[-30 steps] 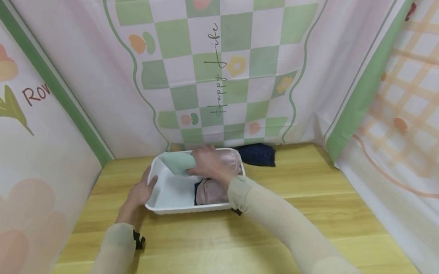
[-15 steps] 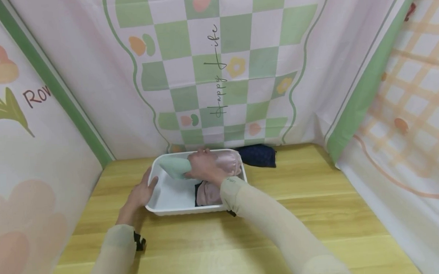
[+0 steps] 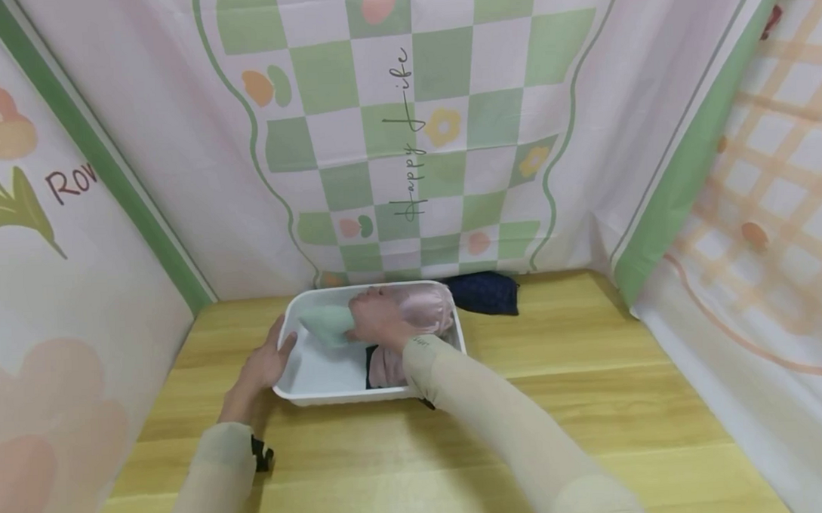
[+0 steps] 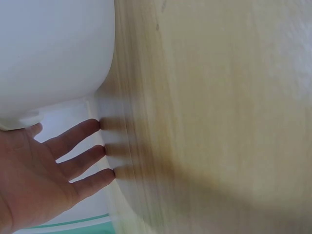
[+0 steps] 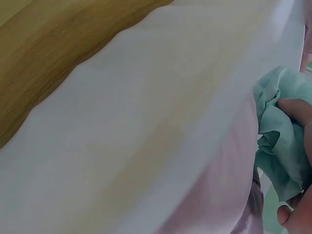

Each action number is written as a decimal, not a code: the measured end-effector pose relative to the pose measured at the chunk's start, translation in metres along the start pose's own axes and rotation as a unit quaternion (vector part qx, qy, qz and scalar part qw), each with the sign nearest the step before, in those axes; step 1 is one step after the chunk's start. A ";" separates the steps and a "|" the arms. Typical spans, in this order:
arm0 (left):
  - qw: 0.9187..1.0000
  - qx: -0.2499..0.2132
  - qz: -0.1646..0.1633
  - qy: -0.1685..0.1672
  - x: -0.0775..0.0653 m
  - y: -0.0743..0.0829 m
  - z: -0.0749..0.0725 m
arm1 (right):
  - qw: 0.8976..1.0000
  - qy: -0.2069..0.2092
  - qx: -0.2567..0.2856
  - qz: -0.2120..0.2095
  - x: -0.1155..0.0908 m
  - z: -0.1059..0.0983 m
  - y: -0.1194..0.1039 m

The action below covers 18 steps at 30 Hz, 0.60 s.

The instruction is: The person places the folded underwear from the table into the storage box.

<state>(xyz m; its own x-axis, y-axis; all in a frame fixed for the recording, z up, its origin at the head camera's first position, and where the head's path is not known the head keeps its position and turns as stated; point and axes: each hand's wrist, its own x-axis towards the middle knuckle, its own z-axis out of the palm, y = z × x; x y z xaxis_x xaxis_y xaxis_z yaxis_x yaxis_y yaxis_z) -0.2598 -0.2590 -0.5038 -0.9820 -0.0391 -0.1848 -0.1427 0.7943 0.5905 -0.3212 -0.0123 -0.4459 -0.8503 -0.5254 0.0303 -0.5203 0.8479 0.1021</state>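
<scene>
A white plastic bin (image 3: pixel 320 369) stands on the wooden table. My left hand (image 3: pixel 261 363) holds its left rim, thumb over the inside and fingers outside; in the left wrist view the visible fingers (image 4: pixel 80 161) are straight and spread below the rim. Inside the bin, my right hand (image 3: pixel 379 316) grips a mint-green folded cloth (image 3: pixel 326 323), seen bunched between thumb and fingers in the right wrist view. A shiny pink cloth (image 3: pixel 429 307) lies at the back right of the bin. Nearer the front is a dusty-pink cloth (image 3: pixel 388 367) with a dark edge, partly hidden by my right forearm.
A dark navy cloth (image 3: pixel 483 293) lies on the table just right of the bin, against the back curtain (image 3: pixel 441 157). Printed curtains also hang at the left and right. Wooden tabletop (image 3: pixel 364 462) stretches in front of the bin.
My right hand has moved lower and slightly left in the bin with the mint-green cloth, which now lies deeper inside. The left hand stays on the rim.
</scene>
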 end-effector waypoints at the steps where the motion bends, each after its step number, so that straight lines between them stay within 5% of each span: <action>1: 1.000 0.002 0.002 0.000 0.000 0.000 0.000 | 1.000 -0.005 0.000 0.005 0.001 0.001 -0.001; 18: 1.000 0.020 0.005 0.003 0.001 -0.001 0.000 | 0.998 -0.063 0.024 0.017 0.002 0.005 -0.003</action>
<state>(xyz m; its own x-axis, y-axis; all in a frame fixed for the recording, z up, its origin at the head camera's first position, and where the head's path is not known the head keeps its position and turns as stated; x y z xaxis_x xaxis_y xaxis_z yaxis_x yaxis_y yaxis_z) -0.2611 -0.2599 -0.5045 -0.9840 -0.0347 -0.1747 -0.1284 0.8178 0.5611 -0.3216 -0.0153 -0.4514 -0.8689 -0.4863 -0.0920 -0.4921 0.8688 0.0550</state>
